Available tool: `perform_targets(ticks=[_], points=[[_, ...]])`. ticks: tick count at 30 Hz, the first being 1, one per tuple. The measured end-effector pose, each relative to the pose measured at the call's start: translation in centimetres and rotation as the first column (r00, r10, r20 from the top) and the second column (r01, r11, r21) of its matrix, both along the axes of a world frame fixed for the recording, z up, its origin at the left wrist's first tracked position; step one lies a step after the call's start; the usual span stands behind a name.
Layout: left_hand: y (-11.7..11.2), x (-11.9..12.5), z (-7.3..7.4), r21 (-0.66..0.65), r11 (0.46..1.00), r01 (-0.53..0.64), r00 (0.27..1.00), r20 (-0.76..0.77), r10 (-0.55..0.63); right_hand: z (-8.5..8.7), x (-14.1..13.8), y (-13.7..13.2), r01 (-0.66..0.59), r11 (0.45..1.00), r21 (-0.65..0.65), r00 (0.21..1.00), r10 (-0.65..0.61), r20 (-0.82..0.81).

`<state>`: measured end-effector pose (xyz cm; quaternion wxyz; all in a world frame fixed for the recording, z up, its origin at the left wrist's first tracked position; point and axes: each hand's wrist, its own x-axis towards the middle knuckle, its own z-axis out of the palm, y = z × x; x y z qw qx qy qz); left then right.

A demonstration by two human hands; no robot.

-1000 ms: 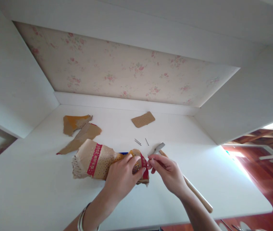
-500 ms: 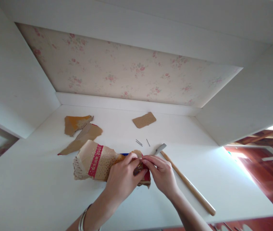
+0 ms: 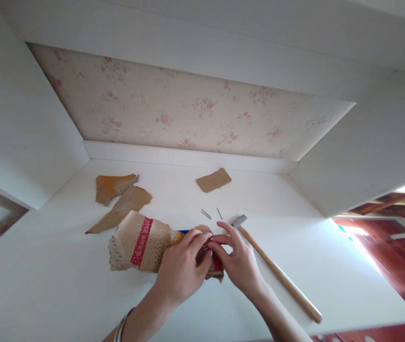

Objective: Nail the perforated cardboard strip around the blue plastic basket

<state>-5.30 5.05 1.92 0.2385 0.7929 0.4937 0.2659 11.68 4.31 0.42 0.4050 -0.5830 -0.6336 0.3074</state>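
Observation:
A torn piece of brown cardboard (image 3: 141, 240) with a red band and many small holes lies on the white desk (image 3: 63, 285). My left hand (image 3: 183, 270) presses down on its right end, fingers curled over it. My right hand (image 3: 236, 259) meets it from the right, thumb and forefinger pinched at the cardboard's red edge, the other fingers raised; what the pinch holds is too small to make out. A hammer (image 3: 277, 273) with a long wooden handle lies just right of my right hand, its metal head near my fingertips.
Loose nails (image 3: 211, 213) lie beyond the hands. A small perforated cardboard piece (image 3: 213, 180) sits near the back wall, and torn cardboard scraps (image 3: 119, 197) lie at back left. White side panels box in the desk; its right edge drops to a red-brown floor.
My right hand moved left from the hammer's head onto the cardboard's right end, meeting my left hand. The left hand stayed pressed on the cardboard.

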Motion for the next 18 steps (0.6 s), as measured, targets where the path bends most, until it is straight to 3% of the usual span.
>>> perform_targets(ticks=[9,13,18], points=[[0.5,-0.2,-1.0,0.014,0.999,0.028,0.980,0.196,-0.031,-0.6,0.3,-0.1,-0.065,0.998,0.027,0.998,0.064,0.020],[0.7,0.0,-1.6,0.022,1.000,0.011,0.983,0.186,-0.015,-0.5,0.2,-0.1,-0.064,0.996,0.055,0.997,0.062,0.038],[0.7,0.0,-1.2,-0.006,1.000,-0.013,0.992,0.125,0.014,0.6,0.3,-0.3,-0.095,0.994,0.051,0.994,0.091,0.067]])
